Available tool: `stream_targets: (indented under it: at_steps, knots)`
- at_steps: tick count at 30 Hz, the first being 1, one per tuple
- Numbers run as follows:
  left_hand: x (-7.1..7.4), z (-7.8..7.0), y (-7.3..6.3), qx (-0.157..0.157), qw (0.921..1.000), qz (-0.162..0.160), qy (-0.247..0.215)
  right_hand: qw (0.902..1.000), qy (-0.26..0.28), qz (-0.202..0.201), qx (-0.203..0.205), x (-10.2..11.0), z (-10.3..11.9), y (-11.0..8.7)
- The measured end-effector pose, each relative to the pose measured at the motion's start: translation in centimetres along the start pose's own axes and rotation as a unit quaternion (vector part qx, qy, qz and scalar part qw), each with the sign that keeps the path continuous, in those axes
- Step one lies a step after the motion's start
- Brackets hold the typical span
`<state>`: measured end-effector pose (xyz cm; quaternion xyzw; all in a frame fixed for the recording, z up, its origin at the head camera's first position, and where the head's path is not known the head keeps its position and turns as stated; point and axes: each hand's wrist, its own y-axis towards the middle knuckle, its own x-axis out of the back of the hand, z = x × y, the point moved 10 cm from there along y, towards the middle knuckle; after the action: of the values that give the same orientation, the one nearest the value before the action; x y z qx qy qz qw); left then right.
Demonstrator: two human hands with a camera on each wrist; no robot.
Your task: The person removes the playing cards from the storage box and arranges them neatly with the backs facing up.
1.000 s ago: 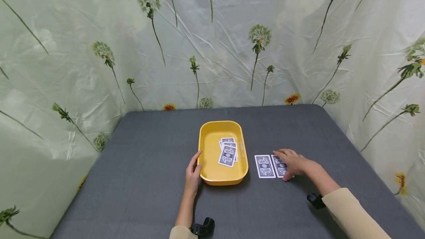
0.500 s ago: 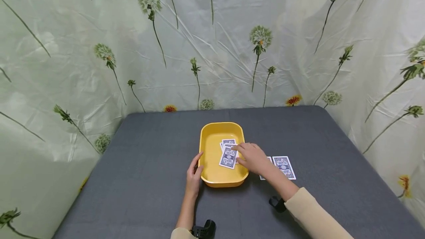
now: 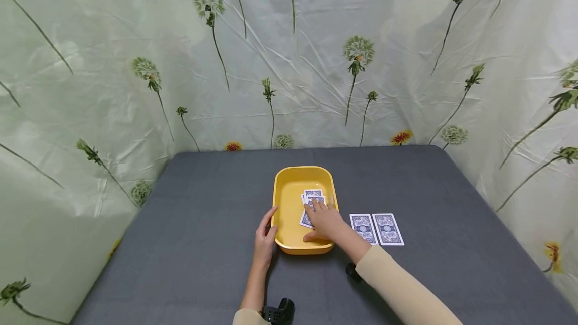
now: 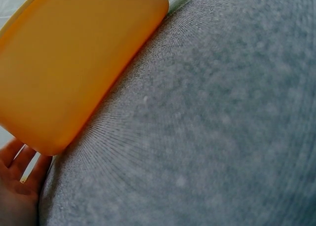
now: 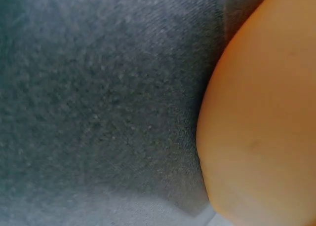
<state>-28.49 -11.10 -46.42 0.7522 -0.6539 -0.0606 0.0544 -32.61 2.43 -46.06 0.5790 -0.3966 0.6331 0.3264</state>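
While blue-patterned white playing cards point(image 3: 313, 193) are overlapping inside a yellow, round-cornered tray point(image 3: 286, 199) at lower centre, the right hand point(image 3: 327, 221) is lying over them, fingers loosely spread; the relaxed left hand point(image 3: 265, 237) is touching the tray's left side; two matching cards point(image 3: 389, 228) are lying farther right.

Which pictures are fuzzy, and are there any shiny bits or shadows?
Head view: fairly sharp, with patterns showing on the two cards beside the tray, shiny streaks on the flowery curtain, and a soft shadow under the right sleeve; left wrist view: grainy, blurry gray cloth, the yellow tray looking orange; right wrist view: blurry too, the tray paler near the bottom.
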Motion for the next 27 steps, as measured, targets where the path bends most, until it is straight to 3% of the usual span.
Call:
stream_targets:
  at_steps: [6,14,27]
  knots:
    - [-0.2,0.0,-0.1,0.001,1.0000,-0.001,0.003,0.9959,0.081,0.038,-0.010,-1.1,0.1,0.3]
    - [-0.2,-0.1,0.1,-0.006,1.0000,-0.002,0.001,0.9887,0.150,-0.009,-0.005,0.1,-0.1,0.8]
    - [-0.1,0.2,0.1,0.005,0.9999,-0.009,0.010,0.9886,0.132,0.035,-0.062,-0.5,-1.3,1.7]
